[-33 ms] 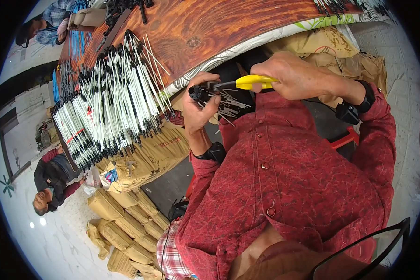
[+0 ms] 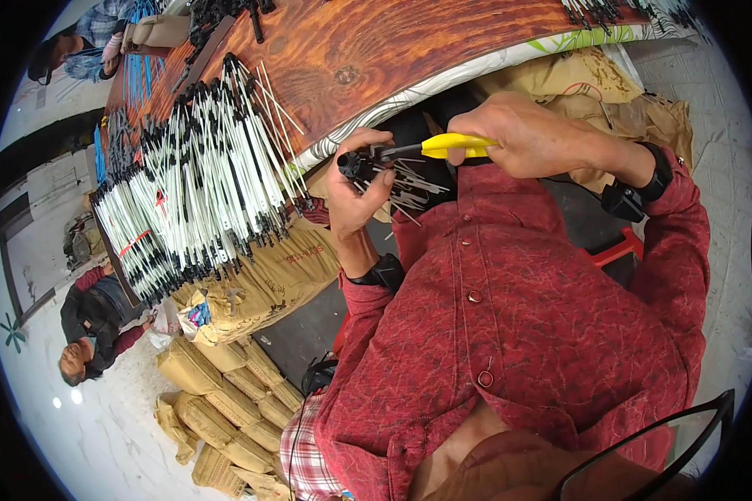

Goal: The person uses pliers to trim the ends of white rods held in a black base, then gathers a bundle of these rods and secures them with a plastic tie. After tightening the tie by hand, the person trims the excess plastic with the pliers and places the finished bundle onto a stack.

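My left hand is closed around what looks like a folded umbrella frame, its black round end toward the table. Thin pale ribs fan out from it past my fingers, over my lap. In my right hand is a pair of pliers with yellow handles, gripped in the fist. Their dark jaws reach to the black end beside my left fingers; what exactly they bite on is too small to tell.
Many white frames with black ends lie piled on the wooden table to the left. Brown sacks are stacked on the floor. One person is at the far left, another at the upper left. A red stool edge shows at right.
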Tool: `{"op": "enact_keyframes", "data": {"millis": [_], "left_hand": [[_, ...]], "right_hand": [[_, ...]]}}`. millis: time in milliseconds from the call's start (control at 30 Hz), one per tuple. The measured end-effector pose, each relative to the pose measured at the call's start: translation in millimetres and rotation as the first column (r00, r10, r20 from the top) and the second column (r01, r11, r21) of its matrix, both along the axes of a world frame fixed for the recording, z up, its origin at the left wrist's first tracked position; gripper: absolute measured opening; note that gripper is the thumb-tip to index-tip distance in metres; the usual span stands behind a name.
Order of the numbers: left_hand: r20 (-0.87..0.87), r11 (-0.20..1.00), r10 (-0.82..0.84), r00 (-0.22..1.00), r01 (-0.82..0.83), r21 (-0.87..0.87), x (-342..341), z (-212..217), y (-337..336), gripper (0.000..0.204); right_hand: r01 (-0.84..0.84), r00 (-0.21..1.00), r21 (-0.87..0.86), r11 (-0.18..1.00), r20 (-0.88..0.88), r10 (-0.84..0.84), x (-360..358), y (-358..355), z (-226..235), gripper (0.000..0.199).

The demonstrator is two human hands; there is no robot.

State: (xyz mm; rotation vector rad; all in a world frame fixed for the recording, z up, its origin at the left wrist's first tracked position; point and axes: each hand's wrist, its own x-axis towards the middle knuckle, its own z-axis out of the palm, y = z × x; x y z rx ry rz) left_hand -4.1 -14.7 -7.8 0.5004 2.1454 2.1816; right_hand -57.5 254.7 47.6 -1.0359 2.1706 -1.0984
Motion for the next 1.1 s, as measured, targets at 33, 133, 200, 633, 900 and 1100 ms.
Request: {"op": "enact_keyframes", "data": {"millis": [33,133,200,633,900,1100], "left_hand": [[0.016,1.000,0.010,1.000,-0.010,0.003,0.4,0.1,0.3,0.044],[0.048,1.000,0.029,0.998,-0.029,0.007,1.0,0.1,0.9,0.044],[0.055,1.000,0.022,0.998,-0.023,0.018,0.8,-1.6,1.4,0.044],[0.215,0.999,0.045,0.976,-0.045,-0.007,6.0,5.9,1.7,0.047],[0.137,1.000,0.000,0.991,0.000,-0.003,1.7,-0.1,0.1,0.049],[0.138,1.000,0.007,0.990,-0.008,0.005,0.5,-0.7,0.3,0.050]], "right_hand": [[-0.001,1.000,-0.025,1.000,-0.009,0.000,-0.2,0.0,1.1,0.028],[-0.025,1.000,-0.025,0.999,0.018,0.026,-4.1,0.2,9.0,0.031],[-0.076,0.993,0.023,0.997,0.090,0.074,-8.3,-0.2,14.6,0.033],[-0.030,0.645,-0.096,0.995,0.758,0.092,-33.0,-2.4,20.7,0.038],[-0.127,0.768,0.024,0.992,0.634,0.083,-31.0,-0.9,29.9,0.046],[-0.123,0.791,0.000,0.992,0.604,0.098,-29.3,-1.5,23.9,0.047]]}}
